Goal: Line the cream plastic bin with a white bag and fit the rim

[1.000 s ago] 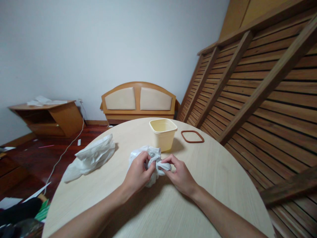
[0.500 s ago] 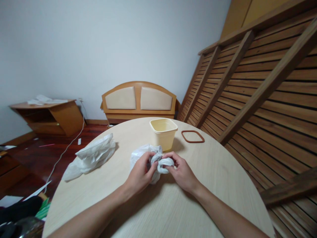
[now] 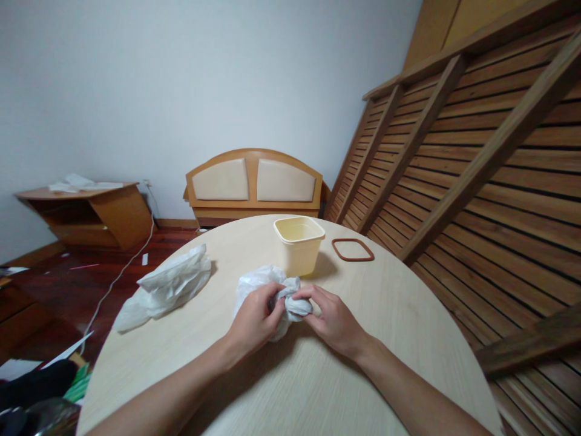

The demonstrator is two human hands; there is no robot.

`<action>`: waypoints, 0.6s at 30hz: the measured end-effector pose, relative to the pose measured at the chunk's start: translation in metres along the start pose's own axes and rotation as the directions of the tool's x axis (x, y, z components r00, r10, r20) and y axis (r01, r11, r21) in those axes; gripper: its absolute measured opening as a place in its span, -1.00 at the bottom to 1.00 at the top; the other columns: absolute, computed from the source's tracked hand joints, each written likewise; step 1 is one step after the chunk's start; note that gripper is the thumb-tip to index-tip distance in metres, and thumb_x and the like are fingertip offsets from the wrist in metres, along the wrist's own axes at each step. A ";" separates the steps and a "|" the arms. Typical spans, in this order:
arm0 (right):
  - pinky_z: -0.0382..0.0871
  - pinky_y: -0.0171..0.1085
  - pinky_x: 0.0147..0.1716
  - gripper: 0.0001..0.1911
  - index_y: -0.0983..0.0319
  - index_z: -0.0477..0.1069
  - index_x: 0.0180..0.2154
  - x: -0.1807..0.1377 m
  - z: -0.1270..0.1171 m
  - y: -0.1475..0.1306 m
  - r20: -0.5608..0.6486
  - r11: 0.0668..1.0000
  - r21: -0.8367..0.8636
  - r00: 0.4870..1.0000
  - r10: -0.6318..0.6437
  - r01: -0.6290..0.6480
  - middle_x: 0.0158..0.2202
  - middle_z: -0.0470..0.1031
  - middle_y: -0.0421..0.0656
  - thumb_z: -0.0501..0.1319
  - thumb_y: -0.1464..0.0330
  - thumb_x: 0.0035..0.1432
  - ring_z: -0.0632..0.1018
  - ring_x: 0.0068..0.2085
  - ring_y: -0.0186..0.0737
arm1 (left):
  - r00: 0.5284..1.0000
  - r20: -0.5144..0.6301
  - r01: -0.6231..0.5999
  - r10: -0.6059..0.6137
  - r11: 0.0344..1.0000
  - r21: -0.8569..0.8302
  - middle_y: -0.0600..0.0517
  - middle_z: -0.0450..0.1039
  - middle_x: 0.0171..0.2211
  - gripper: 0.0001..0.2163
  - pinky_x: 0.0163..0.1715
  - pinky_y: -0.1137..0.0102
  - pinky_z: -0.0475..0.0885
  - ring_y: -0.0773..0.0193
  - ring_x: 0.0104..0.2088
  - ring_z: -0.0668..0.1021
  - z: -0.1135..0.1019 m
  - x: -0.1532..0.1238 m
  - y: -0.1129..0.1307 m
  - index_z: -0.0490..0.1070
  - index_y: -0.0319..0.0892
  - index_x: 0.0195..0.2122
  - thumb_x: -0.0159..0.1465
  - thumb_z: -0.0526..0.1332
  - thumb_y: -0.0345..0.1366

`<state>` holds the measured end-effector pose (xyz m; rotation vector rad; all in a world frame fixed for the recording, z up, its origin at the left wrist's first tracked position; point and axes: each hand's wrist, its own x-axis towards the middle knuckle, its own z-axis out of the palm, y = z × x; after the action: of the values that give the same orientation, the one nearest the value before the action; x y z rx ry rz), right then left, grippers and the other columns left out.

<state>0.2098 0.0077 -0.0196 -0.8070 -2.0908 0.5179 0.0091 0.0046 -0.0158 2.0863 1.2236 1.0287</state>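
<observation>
Two bare hands meet over the middle of the round table (image 3: 318,387). Between them is a scrunched-up white plastic bag (image 3: 259,283). It sits on the table top, about halfway between the near edge and the far edge.

The left hand (image 3: 254,324) is curled shut on the bag. Its fingers wrap over the top of the crumpled part and its thumb presses in from the side. The right hand (image 3: 333,321) is also closed on the bag. Its fingertips (image 3: 305,293) pinch a small twisted bit of the plastic, and they are pressed tight together with only the plastic between them. The two hands are so close that their fingers almost touch. The loose rest of the bag puffs out behind the left hand, toward the far edge.

A yellow tub (image 3: 298,245) stands upright just behind the bag, near the far edge of the table. It has no lid on. A brown ring (image 3: 353,250) lies flat on the table to the right of the tub, close to it but not touching. A second plastic bag (image 3: 166,287) lies flat and crumpled by the left edge of the table, well apart from the hands.
</observation>
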 end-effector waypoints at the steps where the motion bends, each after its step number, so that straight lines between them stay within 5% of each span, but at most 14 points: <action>1: 0.42 -0.18 -0.08 -0.65 0.14 0.42 -0.12 0.001 -0.001 0.001 -0.012 0.999 -0.025 0.999 -0.030 0.029 -0.16 0.58 -0.16 0.20 0.61 0.10 0.58 -0.11 -0.18 | 1.000 0.023 -0.018 0.018 1.000 0.016 -0.05 0.55 -0.26 -0.84 -0.19 0.29 0.36 0.14 -0.25 0.53 -0.001 0.000 0.002 0.47 -0.18 -0.19 0.30 0.11 -0.34; 10: 0.45 -0.23 -0.14 -0.63 0.15 0.42 -0.16 0.000 0.000 0.006 -0.067 0.990 -0.055 0.988 -0.137 0.133 -0.22 0.58 -0.17 0.18 0.66 0.06 0.59 -0.16 -0.20 | 0.997 0.054 -0.045 0.050 0.995 -0.094 -0.04 0.54 -0.32 -0.71 -0.20 0.32 0.38 0.19 -0.28 0.52 -0.001 0.004 -0.001 0.49 -0.18 -0.29 0.42 0.03 -0.18; 13: 0.47 -0.22 -0.12 -0.61 0.16 0.43 -0.16 0.000 -0.001 0.006 -0.042 0.980 -0.051 0.980 -0.196 0.194 -0.22 0.59 -0.16 0.14 0.68 0.06 0.59 -0.15 -0.21 | 1.000 -0.027 -0.014 0.009 0.984 -0.176 -0.06 0.57 -0.21 -0.82 -0.11 0.29 0.42 0.17 -0.18 0.56 0.002 0.004 -0.005 0.48 -0.16 -0.16 0.34 0.14 -0.22; 18: 0.48 -0.19 -0.05 -0.60 0.12 0.47 -0.14 0.001 -0.004 0.003 0.022 0.963 -0.020 0.963 -0.268 0.269 -0.18 0.61 -0.17 0.13 0.66 0.10 0.60 -0.09 -0.21 | 0.992 -0.119 0.012 -0.038 0.978 -0.208 -0.05 0.55 -0.20 -0.71 -0.12 0.26 0.45 0.20 -0.20 0.58 0.005 0.002 -0.009 0.36 -0.18 0.03 0.29 0.17 -0.27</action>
<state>0.2139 0.0109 -0.0190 -0.5195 -2.1837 0.3557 0.0097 0.0104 -0.0246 1.8677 1.1434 1.2334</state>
